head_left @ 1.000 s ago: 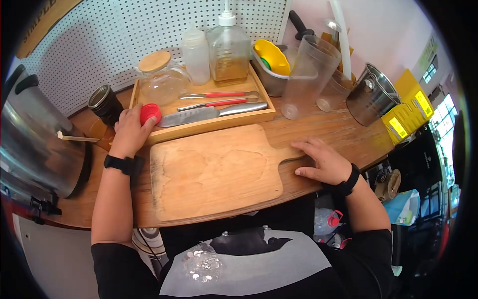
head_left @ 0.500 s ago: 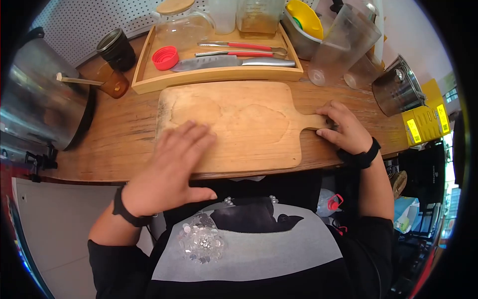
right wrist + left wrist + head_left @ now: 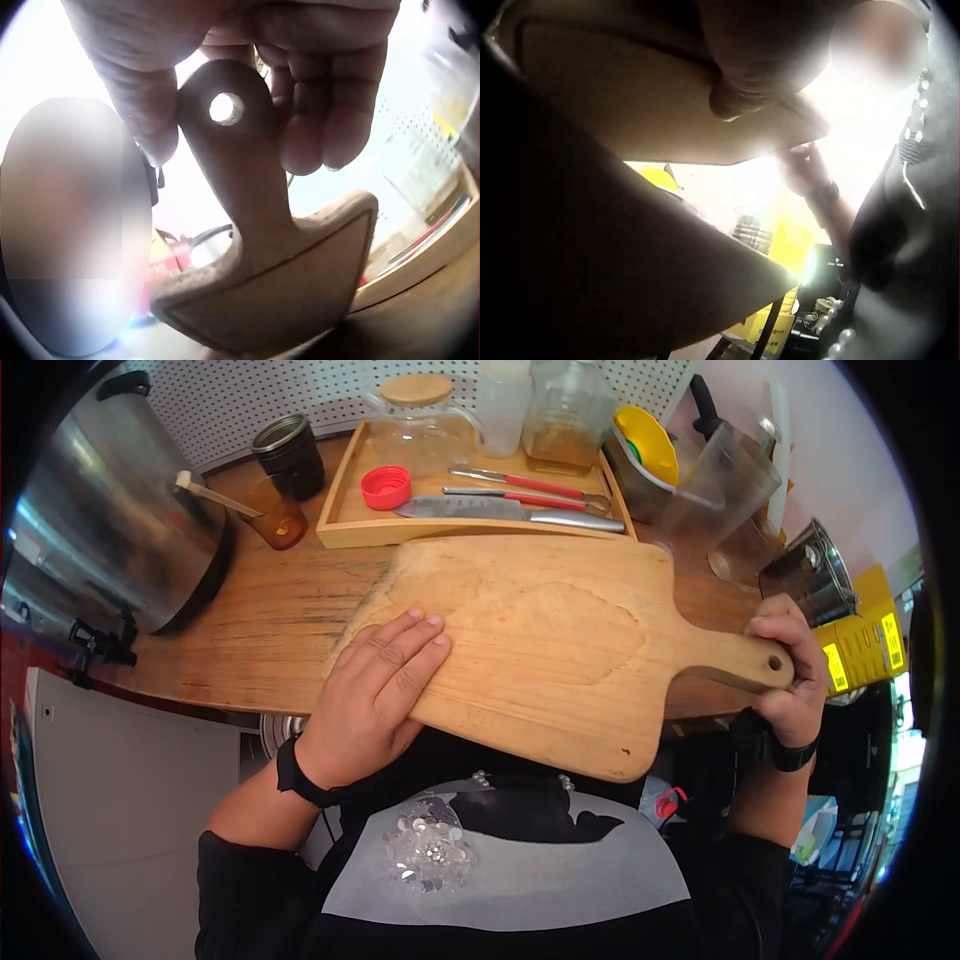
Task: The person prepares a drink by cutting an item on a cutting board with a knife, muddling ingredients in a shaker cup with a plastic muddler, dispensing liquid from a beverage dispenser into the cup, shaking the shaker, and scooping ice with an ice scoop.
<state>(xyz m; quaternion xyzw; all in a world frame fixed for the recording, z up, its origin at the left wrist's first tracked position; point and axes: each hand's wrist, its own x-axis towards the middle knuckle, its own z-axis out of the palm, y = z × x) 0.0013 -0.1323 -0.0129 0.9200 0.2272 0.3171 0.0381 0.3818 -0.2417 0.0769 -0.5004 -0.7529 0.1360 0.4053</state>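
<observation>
A wooden cutting board (image 3: 540, 630) is raised off the table at a slant, its handle to the right. My left hand (image 3: 372, 682) holds its left near edge, fingers flat on top; the left wrist view has the thumb (image 3: 731, 101) against the grooved underside (image 3: 652, 112). At the far end my right hand (image 3: 795, 670) grips the handle (image 3: 251, 165) by its sides, near the hanging hole. Behind the board, a wooden tray (image 3: 345, 535) carries a knife (image 3: 480, 508), a red lid (image 3: 386, 488) and red-handled tools (image 3: 530, 482).
A large metal pot (image 3: 130, 520) stands at the left, beside an amber cup (image 3: 278, 525) and a black jar (image 3: 290, 460). A glass teapot (image 3: 425, 435) sits in the tray. To the right are a clear tumbler (image 3: 725, 485), a steel bucket (image 3: 810, 570) and a yellow box (image 3: 870, 635).
My left hand has left the red lid in the tray and come to the board's left edge. My right hand has closed round the handle. The board has risen off the table and tilted.
</observation>
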